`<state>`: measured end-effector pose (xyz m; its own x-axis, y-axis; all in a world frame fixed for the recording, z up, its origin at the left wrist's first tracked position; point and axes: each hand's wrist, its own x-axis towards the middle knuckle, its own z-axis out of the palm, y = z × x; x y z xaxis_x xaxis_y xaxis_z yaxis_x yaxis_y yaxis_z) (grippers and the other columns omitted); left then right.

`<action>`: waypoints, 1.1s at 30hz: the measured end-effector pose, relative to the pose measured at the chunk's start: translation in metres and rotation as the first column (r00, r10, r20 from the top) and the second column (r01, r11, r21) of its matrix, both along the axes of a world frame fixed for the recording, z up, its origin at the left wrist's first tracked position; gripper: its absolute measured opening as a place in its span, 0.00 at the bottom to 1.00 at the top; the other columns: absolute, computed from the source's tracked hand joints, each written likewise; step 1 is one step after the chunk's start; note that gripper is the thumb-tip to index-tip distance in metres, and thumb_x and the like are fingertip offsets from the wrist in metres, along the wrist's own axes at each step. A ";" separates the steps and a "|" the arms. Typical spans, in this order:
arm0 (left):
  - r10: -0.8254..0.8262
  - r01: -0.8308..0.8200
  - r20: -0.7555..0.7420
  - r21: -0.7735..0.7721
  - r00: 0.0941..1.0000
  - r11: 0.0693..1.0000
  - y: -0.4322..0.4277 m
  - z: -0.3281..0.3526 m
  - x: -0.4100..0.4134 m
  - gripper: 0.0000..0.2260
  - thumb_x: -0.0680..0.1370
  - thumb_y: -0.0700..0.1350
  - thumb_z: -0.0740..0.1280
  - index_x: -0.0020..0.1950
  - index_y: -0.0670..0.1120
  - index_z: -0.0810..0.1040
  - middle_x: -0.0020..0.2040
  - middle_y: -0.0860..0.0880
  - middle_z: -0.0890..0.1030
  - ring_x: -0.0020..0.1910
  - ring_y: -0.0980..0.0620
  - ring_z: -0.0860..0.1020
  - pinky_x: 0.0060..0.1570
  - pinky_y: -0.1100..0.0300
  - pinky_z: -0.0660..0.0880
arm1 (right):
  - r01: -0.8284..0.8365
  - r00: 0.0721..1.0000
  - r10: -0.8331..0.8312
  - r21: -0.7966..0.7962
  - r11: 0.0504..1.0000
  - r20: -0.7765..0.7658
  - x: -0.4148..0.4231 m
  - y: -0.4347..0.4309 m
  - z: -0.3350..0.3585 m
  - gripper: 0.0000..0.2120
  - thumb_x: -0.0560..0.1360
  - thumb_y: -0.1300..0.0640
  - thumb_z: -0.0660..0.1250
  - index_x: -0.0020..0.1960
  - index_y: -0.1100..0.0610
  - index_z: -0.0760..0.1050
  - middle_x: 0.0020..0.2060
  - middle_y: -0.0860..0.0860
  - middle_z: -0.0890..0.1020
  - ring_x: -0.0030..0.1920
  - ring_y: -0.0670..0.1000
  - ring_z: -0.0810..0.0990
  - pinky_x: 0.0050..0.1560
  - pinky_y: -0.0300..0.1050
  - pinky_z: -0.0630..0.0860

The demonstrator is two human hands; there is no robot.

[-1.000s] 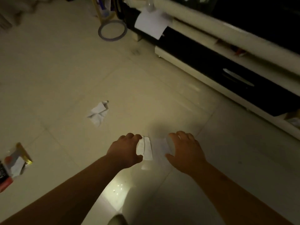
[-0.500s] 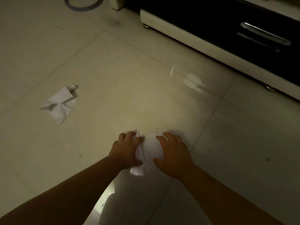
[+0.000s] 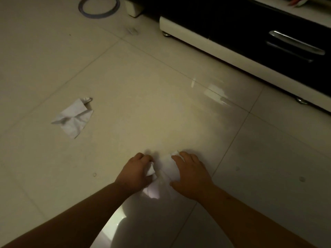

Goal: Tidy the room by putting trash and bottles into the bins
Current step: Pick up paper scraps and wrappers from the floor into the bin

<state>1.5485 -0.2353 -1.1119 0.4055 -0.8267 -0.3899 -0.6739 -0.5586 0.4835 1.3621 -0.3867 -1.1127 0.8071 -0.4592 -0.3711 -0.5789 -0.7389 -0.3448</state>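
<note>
A white sheet of paper [image 3: 165, 173] lies on the pale tiled floor between my two hands. My left hand [image 3: 134, 171] is closed on its left edge, with a bunched bit of the paper showing in the fist. Resting on the sheet's right side, my right hand [image 3: 190, 171] has its fingers spread and bent over the paper. A second crumpled white paper [image 3: 74, 118] lies on the floor to the far left, apart from both hands. No bin is in view.
A low black-and-white cabinet [image 3: 223, 54] with a chrome drawer handle [image 3: 296, 43] runs along the upper right on small metal feet. A thin ring [image 3: 99, 6] lies on the floor at the top. The room is dim.
My hands have drawn together on the sheet, and the left hand has crumpled its edge. The view has dropped closer to the floor, and the packet at the left is out of frame.
</note>
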 end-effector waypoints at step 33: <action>0.272 -0.302 -0.158 -0.211 0.949 0.930 0.010 0.209 -0.005 0.15 0.70 0.54 0.76 0.54 0.60 0.76 0.50 0.57 0.78 0.47 0.63 0.76 0.45 0.72 0.70 | 0.285 0.927 -0.332 0.247 0.926 0.177 0.005 -0.017 0.181 0.25 0.67 0.60 0.71 0.63 0.49 0.76 0.50 0.46 0.79 0.47 0.45 0.75 0.52 0.42 0.75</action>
<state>1.5439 -0.2252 -0.9031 0.5993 -0.7551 -0.2658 -0.4277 -0.5827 0.6910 1.3671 -0.4038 -0.9313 0.7083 -0.6271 -0.3243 -0.6622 -0.4309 -0.6130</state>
